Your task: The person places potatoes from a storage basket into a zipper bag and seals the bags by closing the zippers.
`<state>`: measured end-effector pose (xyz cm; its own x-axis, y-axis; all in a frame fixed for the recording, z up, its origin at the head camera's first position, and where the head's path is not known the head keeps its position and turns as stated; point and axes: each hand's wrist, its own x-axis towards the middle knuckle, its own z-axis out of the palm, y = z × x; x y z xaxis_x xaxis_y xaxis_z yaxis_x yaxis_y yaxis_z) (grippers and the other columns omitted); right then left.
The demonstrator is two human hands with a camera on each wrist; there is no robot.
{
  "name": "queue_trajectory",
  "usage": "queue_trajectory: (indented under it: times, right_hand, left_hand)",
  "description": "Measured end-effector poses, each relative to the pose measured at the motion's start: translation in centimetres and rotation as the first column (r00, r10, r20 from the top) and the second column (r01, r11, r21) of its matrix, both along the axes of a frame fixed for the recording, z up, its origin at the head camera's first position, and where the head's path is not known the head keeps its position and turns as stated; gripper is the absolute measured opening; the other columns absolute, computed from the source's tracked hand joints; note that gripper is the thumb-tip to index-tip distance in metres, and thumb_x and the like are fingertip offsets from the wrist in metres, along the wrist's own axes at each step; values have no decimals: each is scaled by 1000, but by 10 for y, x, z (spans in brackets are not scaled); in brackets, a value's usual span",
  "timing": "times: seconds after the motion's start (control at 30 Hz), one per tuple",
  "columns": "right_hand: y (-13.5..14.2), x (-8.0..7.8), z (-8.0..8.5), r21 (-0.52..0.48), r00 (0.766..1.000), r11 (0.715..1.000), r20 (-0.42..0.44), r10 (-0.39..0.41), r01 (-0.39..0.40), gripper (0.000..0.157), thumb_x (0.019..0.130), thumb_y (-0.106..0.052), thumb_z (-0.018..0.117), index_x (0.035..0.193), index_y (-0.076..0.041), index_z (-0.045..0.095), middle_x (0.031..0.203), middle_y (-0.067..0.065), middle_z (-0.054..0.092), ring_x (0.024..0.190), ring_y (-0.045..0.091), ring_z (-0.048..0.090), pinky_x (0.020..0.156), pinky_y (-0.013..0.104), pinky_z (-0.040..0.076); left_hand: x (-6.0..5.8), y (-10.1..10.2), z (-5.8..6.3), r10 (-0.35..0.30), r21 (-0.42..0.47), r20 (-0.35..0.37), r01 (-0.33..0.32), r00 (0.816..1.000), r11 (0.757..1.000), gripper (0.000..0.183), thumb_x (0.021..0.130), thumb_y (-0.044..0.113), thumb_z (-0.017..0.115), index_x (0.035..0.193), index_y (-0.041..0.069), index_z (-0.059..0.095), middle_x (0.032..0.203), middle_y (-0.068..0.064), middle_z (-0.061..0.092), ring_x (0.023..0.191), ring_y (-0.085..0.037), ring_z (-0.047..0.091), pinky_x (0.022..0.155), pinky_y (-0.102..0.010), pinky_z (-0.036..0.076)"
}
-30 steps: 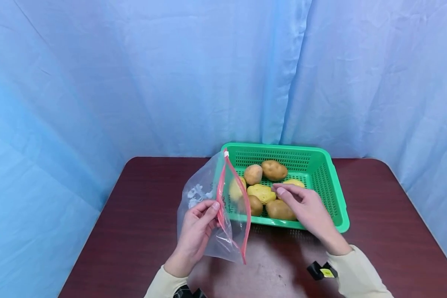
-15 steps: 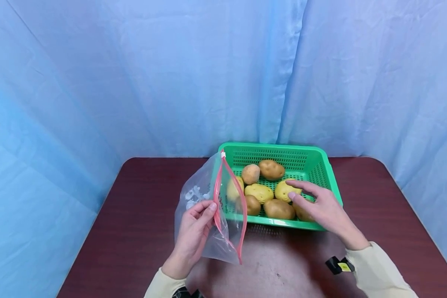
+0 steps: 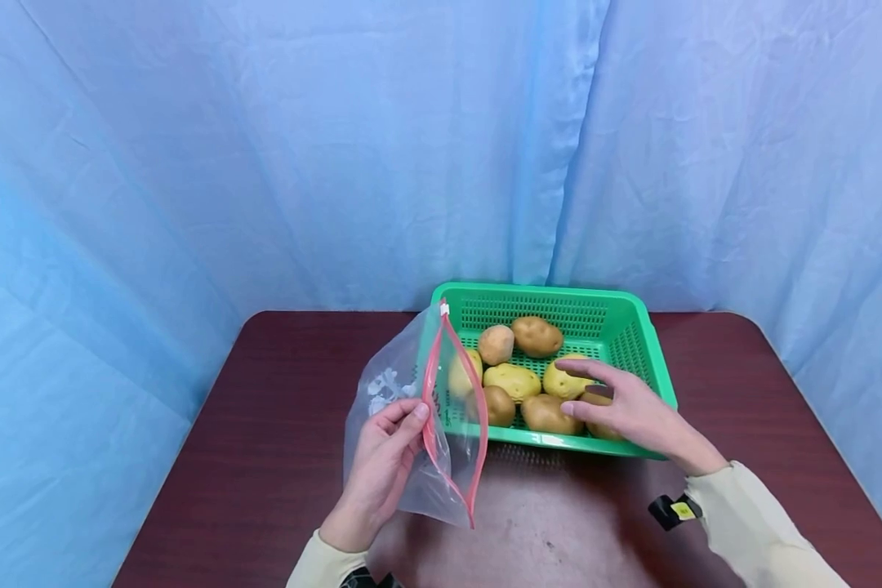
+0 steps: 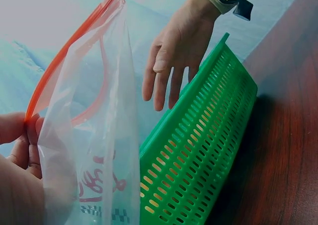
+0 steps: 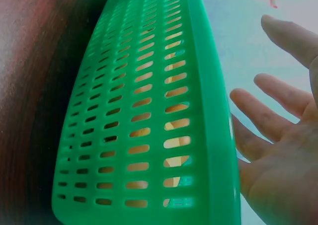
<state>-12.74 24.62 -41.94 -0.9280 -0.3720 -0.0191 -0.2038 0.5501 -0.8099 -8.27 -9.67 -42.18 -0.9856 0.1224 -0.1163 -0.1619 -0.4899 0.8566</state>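
L hand (image 3: 380,461) pinching bag (image 3: 439,472) edge, R hand (image 3: 635,411) fingers spread, nothing held, potatoes (image 3: 551,414) below 'em. Prob reach step; next needs lower + curl.

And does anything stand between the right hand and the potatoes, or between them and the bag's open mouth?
Nothing visible stands between the right hand and the potatoes beneath it. On the way to the bag, the green basket's rim probably needs clearing; nothing else visible blocks the way.
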Motion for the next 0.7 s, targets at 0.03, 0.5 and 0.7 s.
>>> queue_trajectory:
  times: [0.03,0.5,0.7]
  right_hand:
    - [0,-2,-1,3,1000,1000,4,6,-6,60,97,-35,75,150,-20,52,153,3,51,141,28,47,108,55,45]
    - [-10,-21,-16,22,989,995,112,97,-100,64,96,-38,75,149,-12,52,150,12,54,139,36,49,105,57,48]
    - [-9,-24,-21,52,984,989,121,130,-137,68,96,-39,75,147,-2,52,147,17,57,137,38,51,107,57,45]
  left_hand:
    - [0,0,0,-2,4,2,2,1000,1000,18,102,-1,59,96,9,72,87,0,66,74,-7,61,72,-20,54]
    - [-2,-6,-3,-21,40,-7,21,1000,999,18,102,-1,58,95,9,72,88,0,65,76,-6,62,75,-20,55]
    - [-2,-6,-2,-17,50,5,16,1000,999,19,102,-2,57,95,9,71,89,0,66,76,-6,62,75,-20,54]
